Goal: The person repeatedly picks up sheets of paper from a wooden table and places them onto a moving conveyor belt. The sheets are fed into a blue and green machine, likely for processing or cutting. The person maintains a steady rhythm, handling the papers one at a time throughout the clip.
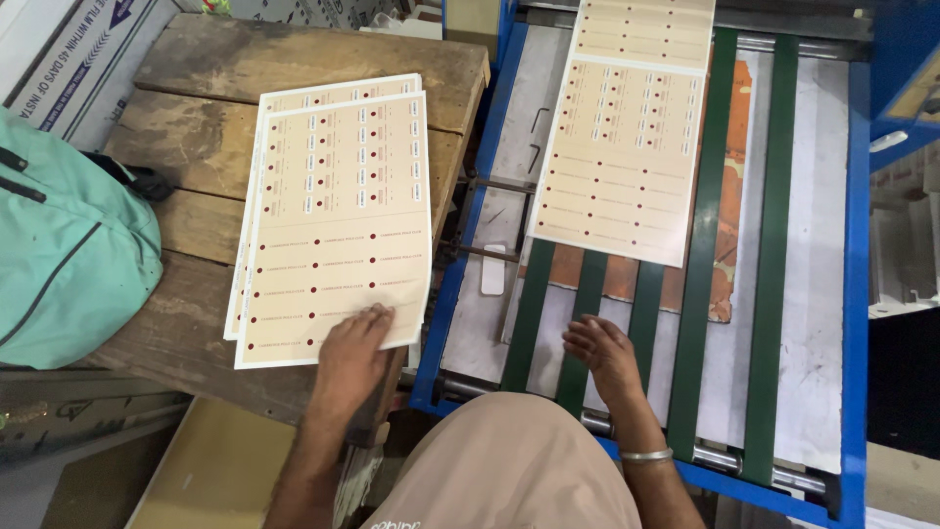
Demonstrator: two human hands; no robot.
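Left hand (351,355) presses flat fingers on stacked printed sheets (338,220), steadying them on the table (196,147); right hand (602,355), fingers loosely curled and empty, rests on green belts (700,294).

Both forearms are bare, with no sleeves showing and no gloves on either hand. The left hand (351,355) carries no ring or band. Just behind the right hand (604,355), a plain silver bangle (647,456) circles the wrist. Between the arms, nearer than both hands, a light tan garment (509,465) covers the body, with small dark lettering at its lower edge.
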